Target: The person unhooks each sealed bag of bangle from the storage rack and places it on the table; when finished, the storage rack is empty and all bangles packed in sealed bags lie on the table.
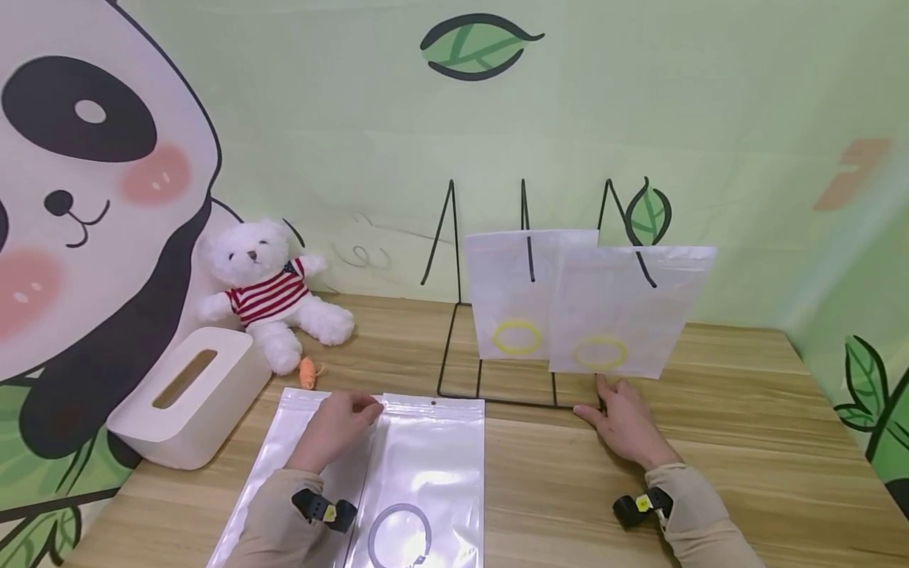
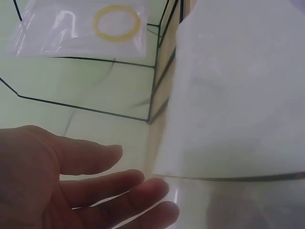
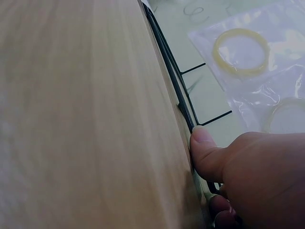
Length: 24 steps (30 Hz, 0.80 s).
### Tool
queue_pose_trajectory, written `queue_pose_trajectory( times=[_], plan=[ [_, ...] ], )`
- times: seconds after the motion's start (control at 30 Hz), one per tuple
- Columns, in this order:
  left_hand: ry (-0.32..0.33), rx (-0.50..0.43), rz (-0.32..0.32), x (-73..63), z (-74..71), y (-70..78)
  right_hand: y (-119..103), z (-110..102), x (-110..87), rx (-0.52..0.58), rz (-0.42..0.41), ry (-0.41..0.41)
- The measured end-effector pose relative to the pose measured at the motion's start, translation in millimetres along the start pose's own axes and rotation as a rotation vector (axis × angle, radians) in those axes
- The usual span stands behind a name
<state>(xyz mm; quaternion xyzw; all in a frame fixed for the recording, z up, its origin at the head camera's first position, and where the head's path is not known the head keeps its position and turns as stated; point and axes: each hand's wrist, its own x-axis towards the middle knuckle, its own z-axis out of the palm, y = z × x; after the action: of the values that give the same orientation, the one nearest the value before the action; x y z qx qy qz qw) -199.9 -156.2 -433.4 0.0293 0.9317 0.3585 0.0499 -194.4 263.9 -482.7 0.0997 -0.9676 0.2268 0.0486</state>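
A black wire display rack (image 1: 452,347) stands on the table with three upright prongs. Two clear zip bags hang from it, a left bag (image 1: 507,292) and a right bag (image 1: 625,308), each holding a yellow ring. My right hand (image 1: 628,422) grips the rack's base at its front right corner, thumb on the wire (image 3: 183,102). Two more bags lie flat and overlapping, a left one (image 1: 301,410) and a right one (image 1: 454,461) with a grey ring (image 1: 400,536) in it. My left hand (image 1: 334,430) rests over their top edges, thumb and fingers apart in the left wrist view.
To the left stands a white tissue box (image 1: 234,394). A white teddy bear (image 1: 266,292) in a striped shirt sits behind it, with a small orange toy (image 1: 308,373) near its foot. The wooden table (image 1: 554,489) meets a green printed wall (image 1: 341,118) at the back.
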Motion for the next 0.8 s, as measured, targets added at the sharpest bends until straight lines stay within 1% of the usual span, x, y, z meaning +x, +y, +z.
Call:
queue_pose_trajectory(
  times=[0.1,0.17,0.23,0.33,0.43,0.53,0.8],
  plan=[
    [0.009,0.002,0.013,1.5,-1.7,4.1,-0.1,-0.6,-0.5,0.005,0.000,-0.007],
    [0.021,0.000,0.040,3.2,-3.6,8.8,-0.2,-0.9,-0.6,0.005,0.000,-0.008],
    [0.041,-0.005,0.070,5.0,-5.9,14.9,-0.4,-1.2,-0.5,0.004,0.002,-0.009],
    [0.083,-0.045,0.114,8.4,-8.3,27.2,-0.1,-0.9,-0.1,-0.001,0.006,-0.005],
    [0.131,-0.097,0.159,11.1,-8.0,41.2,0.5,-0.5,-0.3,-0.003,0.005,0.002],
    [0.177,-0.163,0.201,14.9,-4.1,54.3,1.3,0.5,-0.3,-0.010,-0.003,0.014],
    [0.252,-0.369,0.290,24.9,4.3,91.1,1.2,0.7,1.2,-0.013,-0.008,0.016]
  ],
)
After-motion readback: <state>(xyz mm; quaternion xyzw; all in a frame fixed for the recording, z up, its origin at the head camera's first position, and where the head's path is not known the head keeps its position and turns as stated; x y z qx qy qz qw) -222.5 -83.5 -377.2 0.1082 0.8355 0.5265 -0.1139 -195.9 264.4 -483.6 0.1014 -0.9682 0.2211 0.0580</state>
